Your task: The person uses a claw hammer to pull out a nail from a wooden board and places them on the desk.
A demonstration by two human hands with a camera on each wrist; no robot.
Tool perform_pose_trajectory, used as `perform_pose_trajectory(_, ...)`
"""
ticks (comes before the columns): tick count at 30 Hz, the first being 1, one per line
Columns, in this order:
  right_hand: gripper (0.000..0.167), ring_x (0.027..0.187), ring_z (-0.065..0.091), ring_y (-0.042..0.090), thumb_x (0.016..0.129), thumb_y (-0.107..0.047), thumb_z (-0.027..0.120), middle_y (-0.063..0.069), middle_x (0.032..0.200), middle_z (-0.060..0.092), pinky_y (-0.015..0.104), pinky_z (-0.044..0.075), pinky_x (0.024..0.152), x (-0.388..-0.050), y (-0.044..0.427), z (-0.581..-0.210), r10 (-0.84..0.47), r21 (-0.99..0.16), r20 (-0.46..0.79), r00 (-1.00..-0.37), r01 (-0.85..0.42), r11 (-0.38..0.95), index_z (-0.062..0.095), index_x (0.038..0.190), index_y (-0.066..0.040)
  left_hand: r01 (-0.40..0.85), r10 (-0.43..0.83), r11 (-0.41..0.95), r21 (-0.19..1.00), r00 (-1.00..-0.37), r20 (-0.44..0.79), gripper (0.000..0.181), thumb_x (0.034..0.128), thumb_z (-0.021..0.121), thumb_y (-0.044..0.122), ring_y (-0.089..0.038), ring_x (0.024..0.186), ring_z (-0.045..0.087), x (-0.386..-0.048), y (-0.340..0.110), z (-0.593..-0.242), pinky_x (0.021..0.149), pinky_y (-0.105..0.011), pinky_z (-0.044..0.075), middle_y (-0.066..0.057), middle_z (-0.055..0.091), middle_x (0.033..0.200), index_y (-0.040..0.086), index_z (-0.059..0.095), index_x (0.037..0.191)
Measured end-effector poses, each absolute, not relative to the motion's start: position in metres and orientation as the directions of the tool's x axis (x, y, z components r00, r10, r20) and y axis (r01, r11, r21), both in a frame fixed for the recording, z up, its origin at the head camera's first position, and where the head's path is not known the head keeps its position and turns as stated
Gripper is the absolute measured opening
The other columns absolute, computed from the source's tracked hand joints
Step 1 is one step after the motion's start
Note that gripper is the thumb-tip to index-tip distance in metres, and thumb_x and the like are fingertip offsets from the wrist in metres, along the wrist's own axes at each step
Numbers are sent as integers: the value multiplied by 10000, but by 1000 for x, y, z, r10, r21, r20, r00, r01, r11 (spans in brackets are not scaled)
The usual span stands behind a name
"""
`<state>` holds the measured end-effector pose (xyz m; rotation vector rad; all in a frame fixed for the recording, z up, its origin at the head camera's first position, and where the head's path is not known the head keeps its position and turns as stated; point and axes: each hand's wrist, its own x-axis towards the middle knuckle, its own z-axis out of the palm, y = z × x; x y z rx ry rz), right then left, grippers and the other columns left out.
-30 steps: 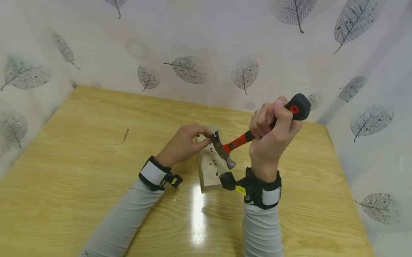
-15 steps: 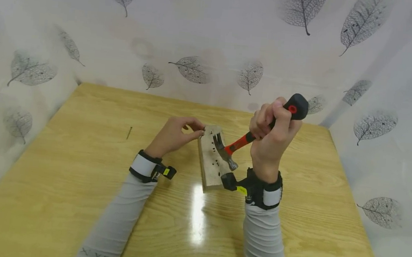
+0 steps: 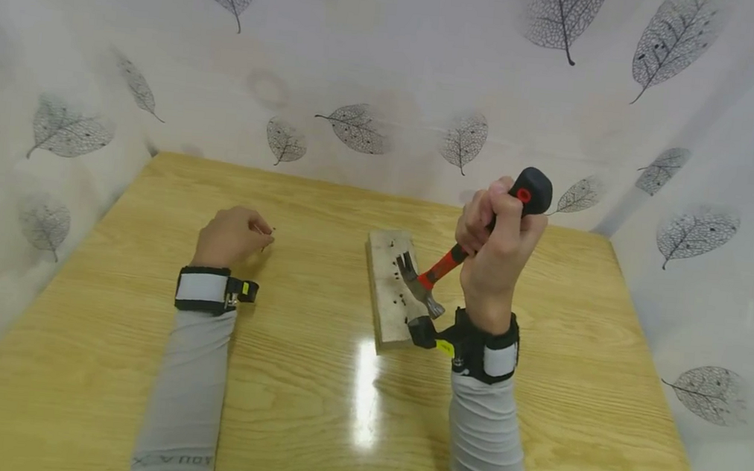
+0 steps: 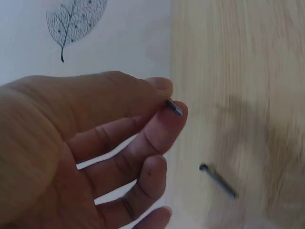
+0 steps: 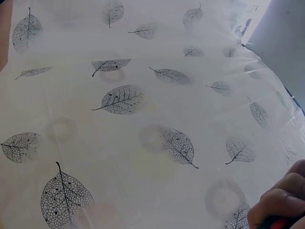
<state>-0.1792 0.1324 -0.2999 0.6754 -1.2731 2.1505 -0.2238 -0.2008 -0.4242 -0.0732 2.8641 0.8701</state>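
Observation:
My left hand (image 3: pixel 232 238) is over the left part of the table. In the left wrist view, thumb and a fingertip pinch a small nail (image 4: pixel 174 108), most of it hidden. A second nail (image 4: pixel 218 181) lies on the table just beyond these fingers. My right hand (image 3: pixel 499 257) grips the black-and-red handle of a claw hammer (image 3: pixel 441 269), butt end up. The hammer's metal head is over or against a pale wooden block (image 3: pixel 386 318); contact cannot be told. Several dark holes or nail heads mark the block's top. Only knuckles of the right hand (image 5: pixel 281 200) show in the right wrist view.
The block lies on a wood-grain table (image 3: pixel 308 409). A pale leaf-printed sheet (image 3: pixel 406 58) rises behind the table's back edge and along both sides.
My left hand has left the block's far end and moved left to where the nail lies on the table. The right hand and hammer have stayed nearly still.

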Motion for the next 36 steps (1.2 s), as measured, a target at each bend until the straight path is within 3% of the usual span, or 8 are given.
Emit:
perform_pose_trajectory(5, 295, 350, 170, 72, 939, -50, 450, -26, 476, 255, 227, 111, 325, -180, 132, -301, 197, -631, 651, -733, -667, -395, 402, 649, -70, -193, -103, 840, 508, -974, -200, 286, 932, 705, 284, -312, 884, 669, -221, -212, -428, 627, -378, 525, -174, 745, 1051, 55, 768, 1093)
perform_pose_trajectory(10, 288, 348, 167, 76, 934, -51, 455, -25, 476, 256, 233, 104, 323, -181, 132, -301, 202, -640, 645, -737, -665, -384, 401, 651, -74, -252, -174, 852, 459, -963, -206, 239, 896, 700, 248, -358, 899, 688, -222, -213, -430, 659, -442, 541, -179, 756, 1050, 77, 790, 1036)
perform_pose_trajectory(26, 289, 346, 164, 78, 934, -47, 469, -25, 482, 265, 241, 95, 318, -181, 131, -302, 198, -654, 632, -749, -653, -381, 399, 655, -77, -339, -268, 852, 400, -937, -223, 297, 872, 743, 290, -481, 1020, 677, -224, -212, -440, 796, -565, 548, -243, 718, 1164, 87, 789, 1084)
perform_pose_trajectory(36, 292, 342, 179, 83, 924, -38, 467, -24, 477, 272, 247, 101, 311, -181, 130, -303, 186, -664, 633, -752, -651, -368, 395, 644, -79, -384, -305, 834, 396, -919, -248, 339, 876, 759, 326, -470, 1012, 680, -223, -208, -437, 749, -530, 549, -264, 704, 1187, 76, 788, 1103)
